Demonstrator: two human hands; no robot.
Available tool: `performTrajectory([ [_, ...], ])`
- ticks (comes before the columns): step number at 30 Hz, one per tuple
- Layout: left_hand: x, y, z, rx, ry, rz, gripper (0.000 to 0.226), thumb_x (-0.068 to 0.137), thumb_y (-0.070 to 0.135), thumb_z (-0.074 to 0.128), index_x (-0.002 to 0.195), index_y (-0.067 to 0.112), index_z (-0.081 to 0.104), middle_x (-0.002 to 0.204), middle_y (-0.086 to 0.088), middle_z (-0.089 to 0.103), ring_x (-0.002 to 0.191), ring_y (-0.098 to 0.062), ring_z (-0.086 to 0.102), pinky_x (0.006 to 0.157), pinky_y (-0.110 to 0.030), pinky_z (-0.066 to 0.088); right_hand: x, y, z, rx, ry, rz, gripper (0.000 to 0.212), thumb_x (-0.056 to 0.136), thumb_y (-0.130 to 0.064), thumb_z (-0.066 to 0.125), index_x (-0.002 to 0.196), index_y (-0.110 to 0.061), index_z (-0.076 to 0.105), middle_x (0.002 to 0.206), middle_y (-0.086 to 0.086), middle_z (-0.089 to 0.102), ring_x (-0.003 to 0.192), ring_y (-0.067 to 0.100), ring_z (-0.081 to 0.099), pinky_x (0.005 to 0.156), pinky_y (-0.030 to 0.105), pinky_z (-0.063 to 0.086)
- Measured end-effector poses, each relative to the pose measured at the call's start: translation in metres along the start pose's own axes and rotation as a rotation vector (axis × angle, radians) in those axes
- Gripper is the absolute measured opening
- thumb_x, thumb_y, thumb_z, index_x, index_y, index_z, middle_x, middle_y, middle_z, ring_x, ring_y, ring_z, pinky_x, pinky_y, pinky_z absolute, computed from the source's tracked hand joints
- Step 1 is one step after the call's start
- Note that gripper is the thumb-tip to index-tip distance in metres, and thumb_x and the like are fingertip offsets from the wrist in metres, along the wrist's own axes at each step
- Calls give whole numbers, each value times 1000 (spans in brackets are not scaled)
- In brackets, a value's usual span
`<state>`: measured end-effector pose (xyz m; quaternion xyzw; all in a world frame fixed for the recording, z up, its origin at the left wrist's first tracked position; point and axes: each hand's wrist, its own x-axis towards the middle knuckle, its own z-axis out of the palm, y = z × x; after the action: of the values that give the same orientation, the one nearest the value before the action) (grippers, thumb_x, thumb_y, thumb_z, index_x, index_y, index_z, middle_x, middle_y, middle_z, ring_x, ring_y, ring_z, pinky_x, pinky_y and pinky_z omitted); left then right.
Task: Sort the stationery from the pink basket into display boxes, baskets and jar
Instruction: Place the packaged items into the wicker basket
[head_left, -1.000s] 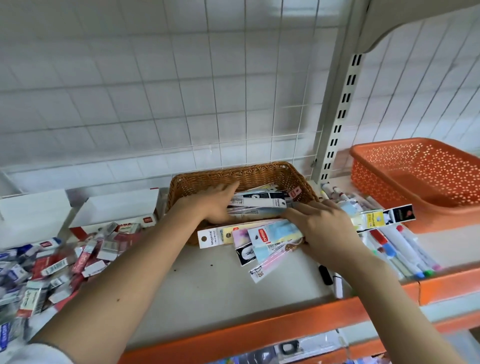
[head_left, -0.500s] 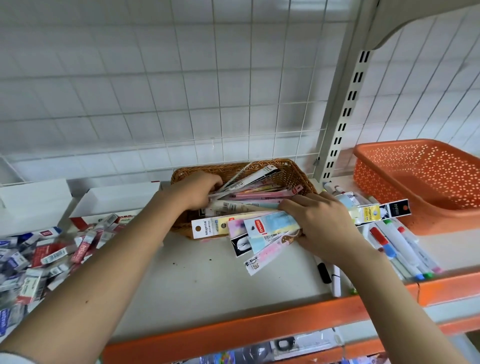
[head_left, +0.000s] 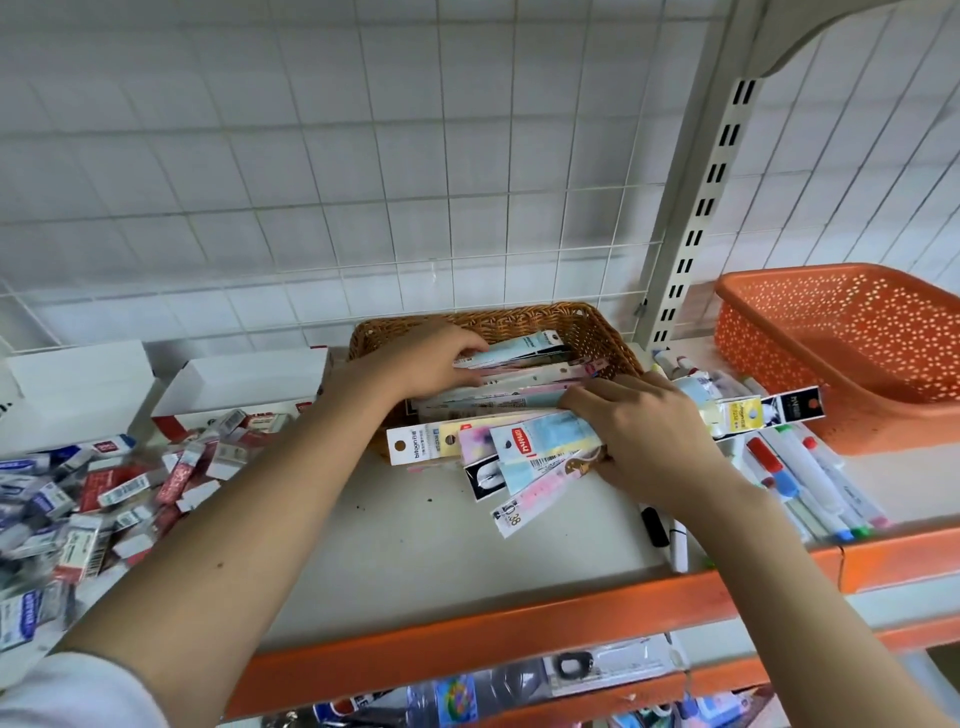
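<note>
Left hand (head_left: 426, 358) reaches into the wicker basket (head_left: 524, 325); its grip is curled over the upper ends of the packaged pens (head_left: 530, 364) stacked inside, thumb and fingers on the top packs. Right hand (head_left: 644, 431) lies just in front of the basket's near edge, its grip closed round a fanned bundle of pen packs (head_left: 519, 452); the card ends splay out to the left of this grip, over the shelf (head_left: 415, 551). The bundle touches the basket's front rim. To the right of the right grip, loose markers (head_left: 800, 478) lie on the shelf, and beyond them sits an orange plastic basket (head_left: 841, 332). Near the right wrist, a black-and-white marker (head_left: 665, 530). Well left of the left forearm: a heap of small boxed erasers (head_left: 104, 493), with white display boxes (head_left: 244, 374) behind it.
</note>
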<state>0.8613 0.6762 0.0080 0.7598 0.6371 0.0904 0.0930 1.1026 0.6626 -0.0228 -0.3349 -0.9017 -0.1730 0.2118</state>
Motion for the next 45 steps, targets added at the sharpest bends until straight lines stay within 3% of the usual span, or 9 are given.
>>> performTrajectory([
  [5,-13,-13,-4,34,5,-67,39,91,29,59,128,18,55,130,-2,56,115,-19,52,95,-33,41,6,-11,-7,49,11,-16,54,39,-15,82,91,-19,66,77,-3,68,69,24,66,60,29,48],
  [10,-59,-30,-25,-68,371,-210,31,87,18,65,116,7,63,113,-15,61,104,-30,57,88,-32,42,41,-21,-18,69,22,0,50,47,-17,79,96,-16,67,77,1,69,67,29,66,59,30,48],
  [14,-99,-35,-21,-132,506,-362,32,81,2,66,113,5,63,108,-15,61,100,-32,57,81,-33,43,79,-29,-20,56,-76,12,45,72,-17,63,117,-20,55,99,1,67,90,31,62,70,31,38],
  [23,-122,-48,-11,-93,451,-461,36,95,11,46,131,11,51,125,-9,58,111,-25,55,94,-33,41,126,-42,27,-9,-456,115,33,88,-14,56,120,-16,46,108,4,63,103,27,59,78,33,38],
  [27,-118,-44,-9,-88,410,-440,36,96,14,47,131,12,50,124,-9,58,110,-24,55,91,-29,40,121,-38,47,11,-600,44,60,88,-26,59,140,-16,32,130,8,52,122,29,48,104,44,32],
  [32,-107,-40,-2,-63,361,-399,34,94,15,48,128,12,52,122,-12,56,110,-27,53,89,-31,42,115,-34,44,201,-590,32,88,82,-31,66,148,-15,10,149,9,28,138,30,28,110,45,25],
  [36,-96,-34,2,-37,346,-352,34,96,17,46,128,10,52,125,-10,52,112,-26,49,90,-27,36,109,-25,33,342,-553,59,82,76,-49,70,138,-23,24,142,4,30,131,28,34,109,42,27],
  [40,-83,-30,6,-25,365,-299,37,95,20,48,130,8,51,128,-11,49,119,-25,44,95,-26,33,101,-5,12,312,-580,101,77,74,-76,45,136,-32,40,147,-5,32,134,21,31,112,46,24],
  [45,-70,-22,10,-32,305,-288,41,97,24,45,135,10,45,134,-8,45,121,-23,44,100,-32,37,75,23,19,217,-629,346,48,100,-38,31,137,-10,40,137,14,42,129,33,38,106,44,33],
])
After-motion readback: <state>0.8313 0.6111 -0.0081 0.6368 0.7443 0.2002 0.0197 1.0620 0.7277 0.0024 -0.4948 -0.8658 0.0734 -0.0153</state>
